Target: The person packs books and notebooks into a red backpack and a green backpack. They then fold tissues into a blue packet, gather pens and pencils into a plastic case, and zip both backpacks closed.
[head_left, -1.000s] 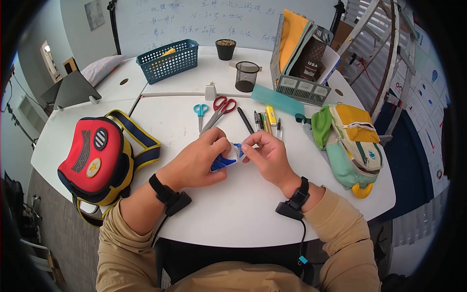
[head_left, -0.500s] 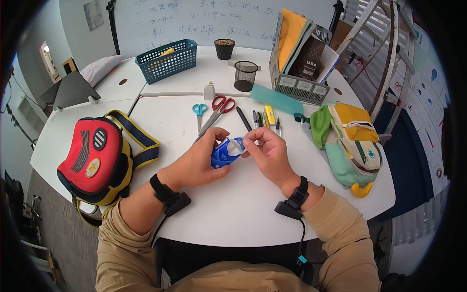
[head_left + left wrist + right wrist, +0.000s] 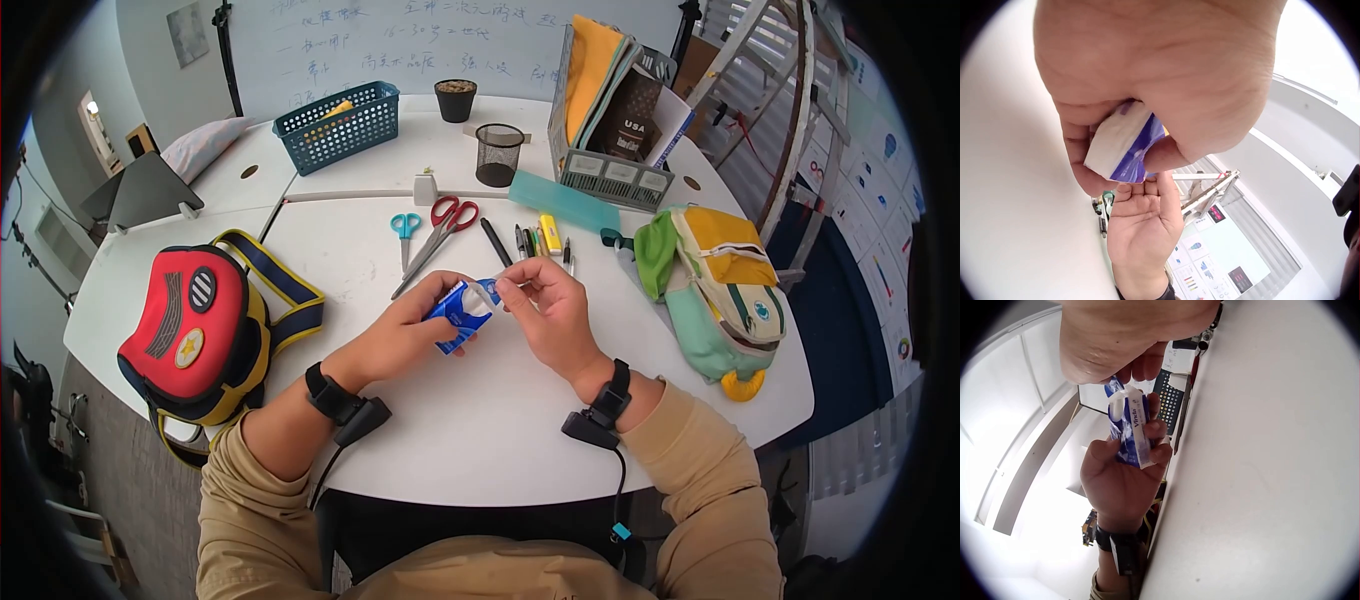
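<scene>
In the head view my left hand grips a small blue and white tissue pack, thumb along its near side and fingers behind. White tissue shows at the torn top of the pack. My right hand pinches the blue flap at the pack's upper right end between thumb and forefinger. The right wrist view shows "Vinda" printed on the pack, with the flap folded back from the top. Seen from the left wrist, the pack's pale end lies between thumb and fingers.
Beyond the hands lie red-handled scissors, teal scissors, a black marker and several pens. A red backpack stands left, a green and yellow backpack right. Behind are a basket, mesh cup and file holder.
The left fingers have shifted and the pack has turned, showing more of its blue face and torn top. The right hand keeps its pinch at the flap.
</scene>
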`<state>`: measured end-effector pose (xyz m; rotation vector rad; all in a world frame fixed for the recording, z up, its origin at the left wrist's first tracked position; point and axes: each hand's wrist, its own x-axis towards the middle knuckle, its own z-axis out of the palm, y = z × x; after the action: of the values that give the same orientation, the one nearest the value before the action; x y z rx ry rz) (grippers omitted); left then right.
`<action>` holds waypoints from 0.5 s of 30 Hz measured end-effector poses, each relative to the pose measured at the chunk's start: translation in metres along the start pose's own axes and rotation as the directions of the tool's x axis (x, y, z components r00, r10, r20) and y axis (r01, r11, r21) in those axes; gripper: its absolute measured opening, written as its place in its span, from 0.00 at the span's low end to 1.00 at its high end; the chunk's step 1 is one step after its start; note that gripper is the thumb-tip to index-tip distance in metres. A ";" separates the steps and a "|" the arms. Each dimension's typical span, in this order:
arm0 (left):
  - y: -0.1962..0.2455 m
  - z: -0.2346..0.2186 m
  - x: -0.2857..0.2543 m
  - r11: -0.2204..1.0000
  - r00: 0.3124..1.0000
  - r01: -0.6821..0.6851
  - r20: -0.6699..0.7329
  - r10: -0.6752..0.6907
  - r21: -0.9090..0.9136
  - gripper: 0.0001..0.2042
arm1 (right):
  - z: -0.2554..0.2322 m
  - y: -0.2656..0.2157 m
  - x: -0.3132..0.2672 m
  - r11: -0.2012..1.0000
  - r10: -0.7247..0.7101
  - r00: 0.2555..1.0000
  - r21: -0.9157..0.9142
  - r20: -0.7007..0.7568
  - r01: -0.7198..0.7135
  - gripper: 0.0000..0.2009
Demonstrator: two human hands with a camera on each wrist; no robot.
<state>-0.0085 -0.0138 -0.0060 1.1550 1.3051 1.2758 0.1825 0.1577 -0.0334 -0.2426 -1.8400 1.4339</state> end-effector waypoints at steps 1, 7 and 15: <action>-0.001 0.000 0.000 1.000 1.000 -0.014 -0.004 0.014 -0.014 0.24 | 0.000 0.001 0.000 1.000 0.003 1.000 -0.004 -0.002 -0.003 0.09; 0.009 0.005 0.001 0.981 0.994 0.106 -0.053 -0.098 0.162 0.21 | 0.001 0.001 -0.001 1.000 -0.029 0.999 -0.001 0.014 0.029 0.08; 0.001 0.002 -0.002 0.997 1.000 0.007 -0.020 -0.005 0.074 0.20 | 0.001 0.001 -0.001 1.000 -0.024 1.000 0.007 0.002 0.024 0.08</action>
<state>-0.0067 -0.0153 -0.0050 1.1918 1.3800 1.2463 0.1819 0.1566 -0.0346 -0.2148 -1.8334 1.4245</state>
